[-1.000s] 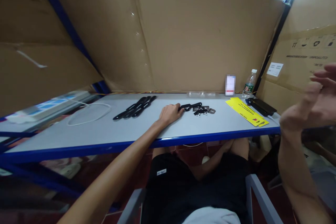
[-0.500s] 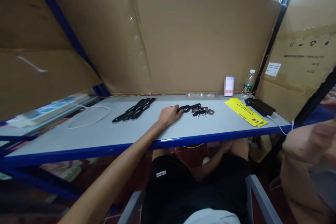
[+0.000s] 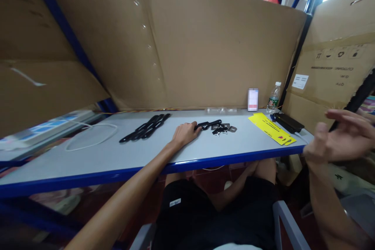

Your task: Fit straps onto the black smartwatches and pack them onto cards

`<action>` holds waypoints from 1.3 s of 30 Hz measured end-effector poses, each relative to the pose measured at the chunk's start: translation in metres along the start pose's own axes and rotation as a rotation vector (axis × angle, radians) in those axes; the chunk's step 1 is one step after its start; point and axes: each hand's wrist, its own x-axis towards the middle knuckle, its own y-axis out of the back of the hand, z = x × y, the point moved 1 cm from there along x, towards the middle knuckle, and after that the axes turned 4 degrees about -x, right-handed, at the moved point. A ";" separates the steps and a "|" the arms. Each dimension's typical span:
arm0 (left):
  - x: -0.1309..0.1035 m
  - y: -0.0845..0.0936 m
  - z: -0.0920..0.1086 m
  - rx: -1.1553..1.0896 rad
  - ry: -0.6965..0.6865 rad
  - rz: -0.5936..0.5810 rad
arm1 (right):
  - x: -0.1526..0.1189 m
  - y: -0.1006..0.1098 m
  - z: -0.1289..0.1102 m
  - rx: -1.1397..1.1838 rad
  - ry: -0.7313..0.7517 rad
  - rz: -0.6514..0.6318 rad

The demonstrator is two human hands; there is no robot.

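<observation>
My left hand (image 3: 185,133) rests on the grey table with its fingers closed on the near end of a black handle-like piece (image 3: 213,124). Beside that piece lie small black clips (image 3: 219,131) and flat grey metal plates (image 3: 232,129). Several long black pieces (image 3: 146,127) lie side by side to the left of my left hand. My right hand (image 3: 341,138) is raised past the table's right front corner, its fingers apart and nothing in it.
Yellow cards (image 3: 271,129), a black case (image 3: 288,122), a bottle (image 3: 273,97) and an upright phone (image 3: 252,99) stand or lie at the right. A white cable (image 3: 90,140) and power strip (image 3: 52,127) are at the left. Cardboard (image 3: 222,47) walls the back.
My right hand has risen and moved into fuller view at the right. My left hand keeps its hold on the black piece. The whole view has shifted slightly.
</observation>
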 end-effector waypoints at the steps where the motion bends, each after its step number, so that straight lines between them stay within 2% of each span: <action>1: 0.000 0.000 0.000 0.004 0.000 0.001 | -0.004 -0.011 0.000 0.001 0.069 -0.068; 3: 0.000 -0.001 0.000 0.009 0.000 0.006 | -0.012 -0.024 0.001 -0.015 0.155 -0.179; 5: 0.001 -0.002 -0.001 0.010 -0.004 0.009 | -0.018 -0.023 0.003 -0.028 0.160 -0.219; 8: 0.001 -0.002 -0.001 0.011 -0.013 0.007 | -0.018 -0.009 -0.002 0.007 0.219 -0.158; 11: 0.000 -0.001 0.000 0.014 -0.009 0.007 | -0.012 0.003 -0.019 -0.013 0.271 -0.078; 16: -0.001 0.001 0.001 0.011 0.003 0.006 | -0.007 0.005 -0.046 -0.054 0.332 0.038; 21: 0.000 0.001 0.001 0.007 0.000 0.005 | -0.012 0.006 -0.046 -0.018 0.250 0.097; 24: 0.000 0.000 0.000 0.012 0.001 0.002 | -0.019 0.006 -0.044 -0.001 0.214 0.026; 30: 0.000 0.000 0.000 0.004 -0.010 0.005 | -0.033 -0.003 -0.036 0.025 0.243 -0.163; 36: 0.000 0.001 0.001 0.010 -0.001 0.001 | -0.042 -0.033 -0.005 0.043 0.102 -0.243; 39: 0.001 -0.001 0.000 0.013 -0.004 0.004 | -0.039 -0.047 -0.001 0.062 0.070 -0.254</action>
